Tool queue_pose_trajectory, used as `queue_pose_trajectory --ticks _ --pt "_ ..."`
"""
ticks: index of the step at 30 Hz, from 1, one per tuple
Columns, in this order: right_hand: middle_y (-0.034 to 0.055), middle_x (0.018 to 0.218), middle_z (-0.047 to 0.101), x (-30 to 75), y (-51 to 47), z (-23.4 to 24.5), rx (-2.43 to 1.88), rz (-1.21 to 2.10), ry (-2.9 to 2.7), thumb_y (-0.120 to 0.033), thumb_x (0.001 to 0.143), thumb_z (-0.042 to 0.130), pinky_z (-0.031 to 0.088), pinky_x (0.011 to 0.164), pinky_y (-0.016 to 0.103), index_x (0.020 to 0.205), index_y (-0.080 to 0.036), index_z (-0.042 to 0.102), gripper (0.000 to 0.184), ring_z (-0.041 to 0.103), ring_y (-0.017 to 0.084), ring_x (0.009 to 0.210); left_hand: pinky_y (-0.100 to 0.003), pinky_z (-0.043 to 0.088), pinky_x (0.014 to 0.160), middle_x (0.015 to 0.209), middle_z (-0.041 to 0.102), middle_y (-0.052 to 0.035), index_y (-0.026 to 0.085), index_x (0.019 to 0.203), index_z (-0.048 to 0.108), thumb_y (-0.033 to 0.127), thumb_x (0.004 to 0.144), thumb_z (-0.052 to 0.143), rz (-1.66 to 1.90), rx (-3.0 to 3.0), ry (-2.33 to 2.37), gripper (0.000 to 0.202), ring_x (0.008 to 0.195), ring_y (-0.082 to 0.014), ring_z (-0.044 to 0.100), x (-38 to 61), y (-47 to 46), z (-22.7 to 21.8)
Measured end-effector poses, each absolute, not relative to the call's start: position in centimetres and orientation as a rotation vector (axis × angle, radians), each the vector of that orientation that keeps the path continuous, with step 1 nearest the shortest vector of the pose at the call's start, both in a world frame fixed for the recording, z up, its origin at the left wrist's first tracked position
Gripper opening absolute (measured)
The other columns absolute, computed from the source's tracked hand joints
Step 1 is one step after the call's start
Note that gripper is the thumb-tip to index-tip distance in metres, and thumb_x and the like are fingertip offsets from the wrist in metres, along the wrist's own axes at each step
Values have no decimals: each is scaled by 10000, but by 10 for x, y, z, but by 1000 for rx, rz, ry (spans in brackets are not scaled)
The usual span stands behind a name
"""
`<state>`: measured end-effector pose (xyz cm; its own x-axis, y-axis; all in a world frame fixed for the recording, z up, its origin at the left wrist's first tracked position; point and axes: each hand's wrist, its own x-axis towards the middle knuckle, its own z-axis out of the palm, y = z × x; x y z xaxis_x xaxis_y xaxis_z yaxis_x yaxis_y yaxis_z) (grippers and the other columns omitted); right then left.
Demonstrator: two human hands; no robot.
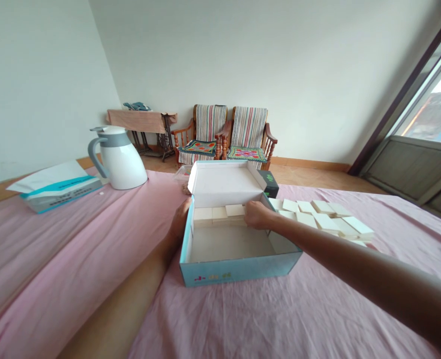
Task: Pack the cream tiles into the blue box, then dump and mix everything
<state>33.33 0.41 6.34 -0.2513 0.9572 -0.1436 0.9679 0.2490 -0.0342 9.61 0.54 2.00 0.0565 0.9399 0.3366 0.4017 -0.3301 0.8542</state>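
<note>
An open light-blue cardboard box (239, 269) with a raised white lid stands on the pink cloth in front of me. A row of cream blocks (220, 213) lies along its far inner wall. My right hand (257, 215) reaches over the box's right wall, fingers closed on the rightmost block in that row. My left hand (178, 223) rests against the box's outer left wall, fingers mostly hidden behind it. Several more cream blocks (323, 217) lie spread on the cloth just right of the box.
A white and grey jug (117, 157) and a tissue pack (56, 186) stand at the far left of the pink-covered table (74, 259). A small black box (269, 183) sits behind the lid. Two striped wooden chairs (226, 134) stand by the far wall.
</note>
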Motion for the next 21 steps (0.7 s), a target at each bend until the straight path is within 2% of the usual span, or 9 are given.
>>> queue_pose_trajectory --ticks 4,8,11,16,21 --pt "240 910 698 339 -1 70 1843 -124 2466 -122 743 506 464 676 281 903 -29 710 275 674 291 887 -318 483 720 823 658 -33 197 764 542 391 778 441 1259 1769 1413 219 834 -222 572 97 3 22" --pt "163 1071 668 341 -8 78 1756 -66 2618 -103 758 484 444 806 280 1060 -112 653 347 626 237 998 -337 480 740 838 658 -45 193 768 558 406 779 458 1267 1770 1457 235 823 -228 563 99 -1 25" --pt "148 1155 615 338 -10 78 1597 16 2755 -132 780 495 421 891 290 1123 -119 607 362 564 227 1080 -353 479 745 810 648 -48 195 755 546 413 785 442 1271 1774 1479 244 819 -237 556 99 -2 26" --pt "160 1094 600 329 -6 73 1502 166 2741 -220 805 527 465 844 350 1064 -102 612 297 539 278 1061 -343 483 729 709 610 -28 208 748 542 399 782 440 1260 1768 1518 219 813 -242 563 98 -2 25" --pt "161 1127 580 327 -1 73 1499 215 2685 -234 814 571 472 847 336 1069 -113 617 285 538 268 1070 -333 473 698 647 569 -13 206 746 535 402 781 458 1257 1747 1490 214 766 -228 551 97 0 24"
